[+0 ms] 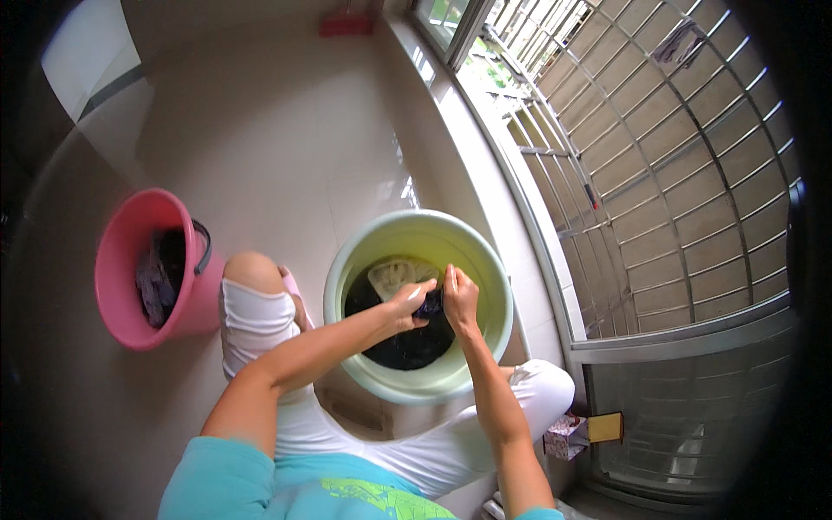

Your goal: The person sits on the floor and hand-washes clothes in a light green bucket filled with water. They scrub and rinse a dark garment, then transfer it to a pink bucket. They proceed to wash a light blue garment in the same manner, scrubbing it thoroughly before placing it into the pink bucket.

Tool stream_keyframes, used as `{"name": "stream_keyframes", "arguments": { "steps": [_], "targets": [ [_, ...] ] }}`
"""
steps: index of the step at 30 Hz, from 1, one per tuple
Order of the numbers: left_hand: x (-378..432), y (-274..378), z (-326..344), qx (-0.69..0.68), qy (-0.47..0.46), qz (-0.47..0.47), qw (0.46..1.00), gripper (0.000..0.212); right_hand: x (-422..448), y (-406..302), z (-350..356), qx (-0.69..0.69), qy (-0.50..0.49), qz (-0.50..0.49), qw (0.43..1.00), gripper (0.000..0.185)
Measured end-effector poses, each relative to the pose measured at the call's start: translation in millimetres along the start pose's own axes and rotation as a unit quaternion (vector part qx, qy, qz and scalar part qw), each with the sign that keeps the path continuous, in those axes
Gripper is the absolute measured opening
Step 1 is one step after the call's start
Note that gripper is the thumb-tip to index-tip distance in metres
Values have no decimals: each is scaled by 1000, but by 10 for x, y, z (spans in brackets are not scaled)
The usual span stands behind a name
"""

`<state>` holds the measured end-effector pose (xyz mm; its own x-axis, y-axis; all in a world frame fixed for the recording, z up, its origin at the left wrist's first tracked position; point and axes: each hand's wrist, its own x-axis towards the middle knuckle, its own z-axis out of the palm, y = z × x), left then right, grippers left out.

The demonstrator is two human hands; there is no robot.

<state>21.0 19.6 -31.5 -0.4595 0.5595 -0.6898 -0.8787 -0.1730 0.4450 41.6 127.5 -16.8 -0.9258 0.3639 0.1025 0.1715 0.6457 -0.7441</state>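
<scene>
Between my knees stands a pale green plastic tub [416, 390] with dark wet cloth [406, 348] low inside it. A cream-coloured cloth [392, 276] lies toward the tub's far side. Over the tub, my left hand [411, 305] and my right hand [460, 296] grip a dark purple-blue piece of cloth [429, 304] stretched between them. The fingers of both hands are curled around it, my right hand nearer the tub's right wall. How much of this cloth hangs below the hands is unclear against the dark contents.
A pink bucket [107, 286] with a dark handle holds dark and greyish clothes [155, 286] at my left. A windowsill [468, 136] and metal window grille [676, 162] run along the right. A small patterned box [567, 439] sits beside my right knee. A red dustpan [346, 25] lies far ahead.
</scene>
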Motion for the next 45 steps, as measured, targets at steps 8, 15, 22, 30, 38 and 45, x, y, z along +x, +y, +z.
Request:
{"name": "stream_keyframes", "arguments": {
  "steps": [8, 15, 22, 30, 38, 45],
  "targets": [
    [-271, 459, -7, -44, -196, 86, 976, 23, -25, -33, -164, 552, -289, 293, 726, 52],
    [-294, 477, -54, 36, -127, 125, 983, 37, 66, -45, -309, 489, -164, 240, 822, 29],
    [68, 260, -275, -62, -19, 112, 992, 17, -78, -315, -203, 93, 27, -65, 993, 15],
    [149, -34, -210, -187, -192, 94, 959, 27, -407, -699, -31, -106, 20, -254, 961, 30],
    [-210, -27, 116, -50, -10, 19, 999, 23, -208, -371, -110, -30, 17, -164, 986, 26],
    [-19, -62, -20, -38, -44, -7, 998, 29, -137, -221, -14, -50, 61, -104, 991, 28]
  ]
}}
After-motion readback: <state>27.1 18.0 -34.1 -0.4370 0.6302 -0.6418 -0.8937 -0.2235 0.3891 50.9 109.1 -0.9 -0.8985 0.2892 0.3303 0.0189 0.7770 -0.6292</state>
